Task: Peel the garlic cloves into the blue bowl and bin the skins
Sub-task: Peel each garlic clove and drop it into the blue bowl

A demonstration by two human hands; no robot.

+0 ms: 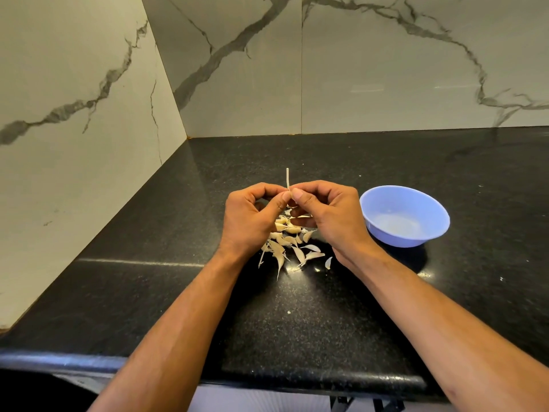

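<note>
While both hands (289, 200) pinch one garlic clove (292, 200), the blue bowl (404, 216) sits beside

Left arm: bare, reaching forward and inward from the lower left.
Right arm: bare, coming in from the lower right, angled toward the middle.
Left hand (248, 217): back up, fingers curled in, thumb tip pressed against the right thumb.
Right hand (332, 214): back up, fingers curled under, thumb forward.
Meeting point: thumbs and forefingers of both hands pinching a clove (289, 194), its thin stalk poking up.
Wrists: level, near each other, raised off the counter.
</note>
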